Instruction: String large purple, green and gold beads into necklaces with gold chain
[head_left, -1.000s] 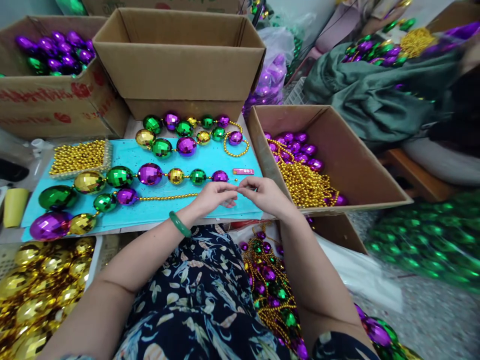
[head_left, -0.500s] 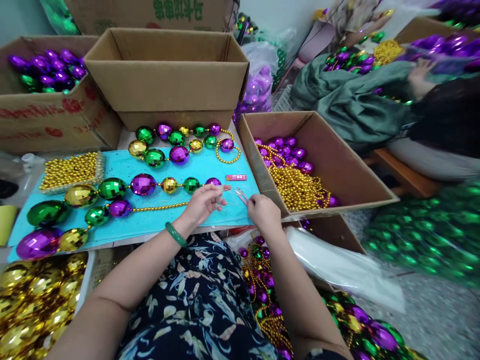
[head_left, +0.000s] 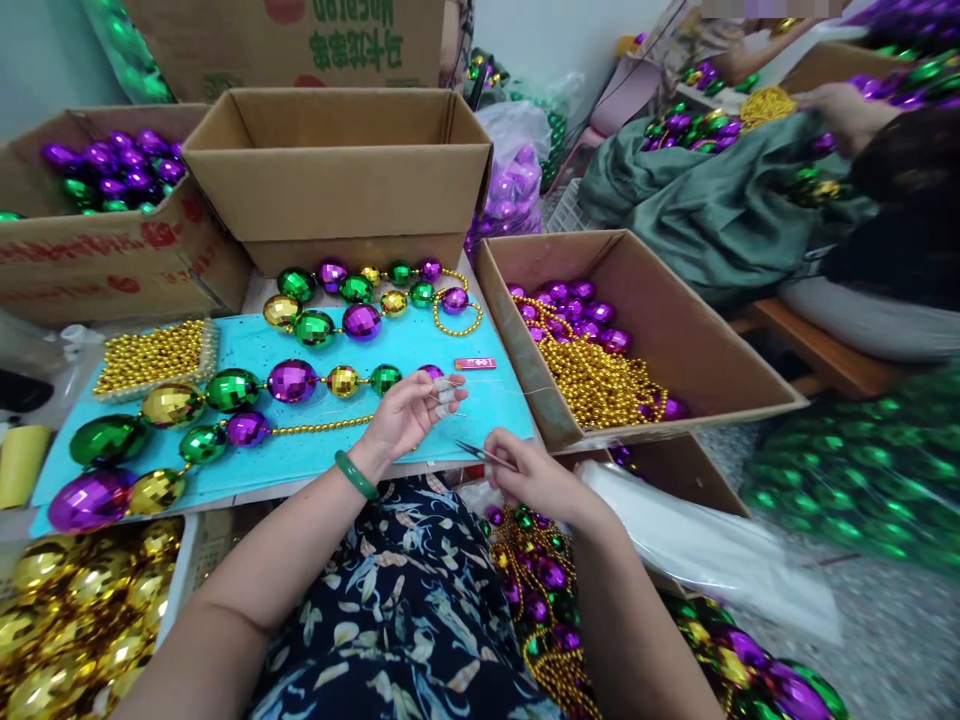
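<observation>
My left hand (head_left: pixel 412 412), a green bangle at its wrist and pale tape on its fingers, pinches a thin clear thread at the end of the large bead string. That string, with a purple bead (head_left: pixel 292 381) and green and gold ones, lies looped on the blue sheet (head_left: pixel 247 345). Lower and to the right, my right hand (head_left: pixel 529 472) is closed round small thread snips (head_left: pixel 480 452), their dark points towards the left hand. Behind the hands lies a pink label strip (head_left: pixel 475 364). A second bead string (head_left: pixel 362 322) with a small gold bead loop rests farther back.
An open carton (head_left: pixel 337 170) stands at the back; another with purple beads (head_left: pixel 112 165) is left of it. The right carton (head_left: pixel 675 330) holds gold bead strands (head_left: pixel 600 380). Small gold beads (head_left: pixel 154 355) fill a tray. Co-workers sit at the right.
My right hand and the snips have moved down, away from the left hand's fingertips. The left hand's fingers have spread a little. The view has tilted slightly.
</observation>
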